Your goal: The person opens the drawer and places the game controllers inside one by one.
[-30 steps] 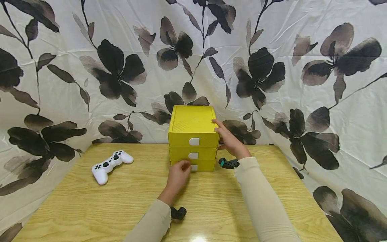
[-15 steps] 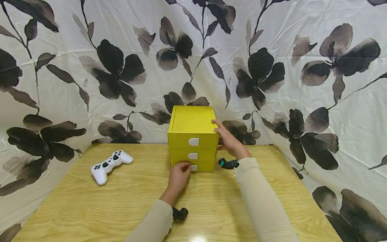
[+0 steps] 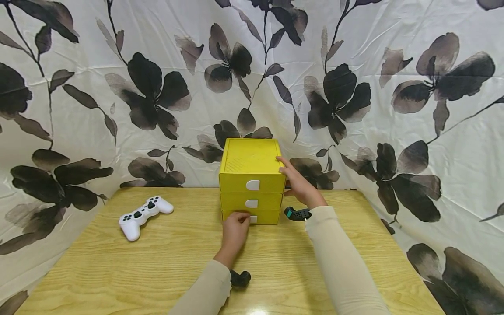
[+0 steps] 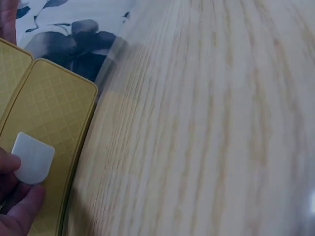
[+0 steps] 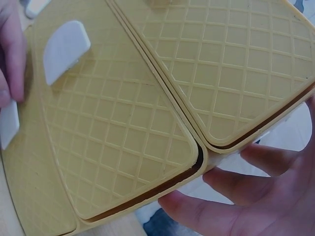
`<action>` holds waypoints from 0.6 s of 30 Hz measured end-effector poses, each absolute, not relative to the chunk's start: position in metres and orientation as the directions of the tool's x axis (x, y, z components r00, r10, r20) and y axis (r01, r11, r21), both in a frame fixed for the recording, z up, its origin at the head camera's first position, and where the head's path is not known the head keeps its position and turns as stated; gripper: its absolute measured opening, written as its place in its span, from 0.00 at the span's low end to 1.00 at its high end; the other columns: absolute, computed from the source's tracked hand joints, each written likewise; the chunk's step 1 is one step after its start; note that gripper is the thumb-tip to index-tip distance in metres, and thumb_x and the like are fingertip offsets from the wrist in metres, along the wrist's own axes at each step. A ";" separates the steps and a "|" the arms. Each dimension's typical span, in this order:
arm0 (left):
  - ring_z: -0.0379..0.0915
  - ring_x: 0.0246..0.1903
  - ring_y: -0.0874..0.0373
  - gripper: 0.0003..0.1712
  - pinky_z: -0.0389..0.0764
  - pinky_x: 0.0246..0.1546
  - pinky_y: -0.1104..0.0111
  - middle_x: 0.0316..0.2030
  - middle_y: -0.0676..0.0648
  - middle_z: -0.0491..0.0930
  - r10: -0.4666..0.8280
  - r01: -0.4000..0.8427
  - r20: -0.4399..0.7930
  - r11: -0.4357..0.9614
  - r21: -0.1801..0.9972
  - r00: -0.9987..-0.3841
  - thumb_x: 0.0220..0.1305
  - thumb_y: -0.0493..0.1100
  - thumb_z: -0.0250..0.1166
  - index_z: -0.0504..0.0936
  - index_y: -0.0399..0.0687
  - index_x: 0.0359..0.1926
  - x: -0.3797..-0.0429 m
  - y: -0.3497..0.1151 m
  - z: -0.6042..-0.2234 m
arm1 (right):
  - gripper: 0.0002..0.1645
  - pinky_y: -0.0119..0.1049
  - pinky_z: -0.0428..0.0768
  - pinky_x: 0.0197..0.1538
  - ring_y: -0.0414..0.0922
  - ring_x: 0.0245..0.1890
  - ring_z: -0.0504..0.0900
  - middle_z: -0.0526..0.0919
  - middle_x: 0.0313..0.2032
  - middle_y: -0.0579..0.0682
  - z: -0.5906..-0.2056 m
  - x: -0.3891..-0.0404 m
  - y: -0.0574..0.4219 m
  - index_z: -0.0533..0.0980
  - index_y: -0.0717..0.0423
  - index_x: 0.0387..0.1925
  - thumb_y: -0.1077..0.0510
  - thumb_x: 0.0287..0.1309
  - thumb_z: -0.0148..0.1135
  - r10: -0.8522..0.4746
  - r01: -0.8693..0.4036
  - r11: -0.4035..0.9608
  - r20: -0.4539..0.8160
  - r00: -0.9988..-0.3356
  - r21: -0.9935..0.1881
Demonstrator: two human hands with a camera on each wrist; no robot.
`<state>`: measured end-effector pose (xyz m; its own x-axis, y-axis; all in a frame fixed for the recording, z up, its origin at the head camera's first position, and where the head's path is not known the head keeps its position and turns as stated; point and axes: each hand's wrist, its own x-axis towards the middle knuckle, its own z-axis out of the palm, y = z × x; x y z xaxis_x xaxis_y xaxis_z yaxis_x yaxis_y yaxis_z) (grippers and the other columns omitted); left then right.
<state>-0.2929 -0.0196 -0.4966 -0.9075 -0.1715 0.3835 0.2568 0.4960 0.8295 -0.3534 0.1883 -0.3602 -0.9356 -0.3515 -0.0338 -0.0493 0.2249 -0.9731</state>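
A yellow three-drawer box [image 3: 252, 183] stands at the back of the table, its drawers in. Each drawer front carries a white handle. My left hand [image 3: 235, 229] is at the lowest drawer and pinches its handle [image 4: 34, 158] between thumb and finger, as the left wrist view shows. Against the box's right side lies my right hand [image 3: 301, 186], one fingertip at the top edge. In the right wrist view its spread fingers [image 5: 197, 209] touch the side near the drawer fronts, holding nothing between them. The drawers' insides are hidden.
A white game controller [image 3: 145, 215] lies on the wooden table [image 3: 149, 271], left of the box. Behind the table hangs a white cloth [image 3: 283, 113] with dark flowers. A black wrist device [image 3: 240, 278] sits at the left cuff.
The left wrist and forearm have shifted slightly to the right, with the fingers still at the lowest handle. The right hand and the box look the same.
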 end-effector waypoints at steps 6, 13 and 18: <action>0.81 0.35 0.52 0.05 0.82 0.37 0.62 0.33 0.45 0.85 -0.187 0.254 0.396 0.513 0.820 -0.899 0.58 0.36 0.67 0.89 0.41 0.32 -0.292 -0.018 -0.497 | 0.32 0.72 0.63 0.61 0.69 0.70 0.54 0.38 0.76 0.49 -0.359 -0.352 0.188 0.44 0.24 0.73 0.41 0.71 0.37 -0.364 -0.044 0.221 -0.040 -0.931 -0.974; 0.80 0.34 0.52 0.03 0.81 0.35 0.62 0.31 0.45 0.85 -0.188 0.274 0.433 0.542 0.794 -0.882 0.57 0.35 0.68 0.88 0.41 0.30 -0.291 -0.018 -0.497 | 0.32 0.73 0.62 0.61 0.69 0.70 0.54 0.37 0.76 0.49 -0.359 -0.352 0.188 0.44 0.24 0.73 0.40 0.72 0.38 -0.369 -0.051 0.225 -0.037 -0.929 -0.973; 0.80 0.34 0.53 0.03 0.81 0.35 0.63 0.32 0.45 0.84 -0.170 0.269 0.418 0.543 0.795 -0.892 0.58 0.34 0.67 0.88 0.41 0.31 -0.290 -0.019 -0.497 | 0.32 0.73 0.63 0.60 0.69 0.69 0.55 0.39 0.76 0.49 -0.360 -0.352 0.189 0.46 0.24 0.72 0.41 0.71 0.39 -0.358 -0.049 0.225 -0.036 -0.933 -0.973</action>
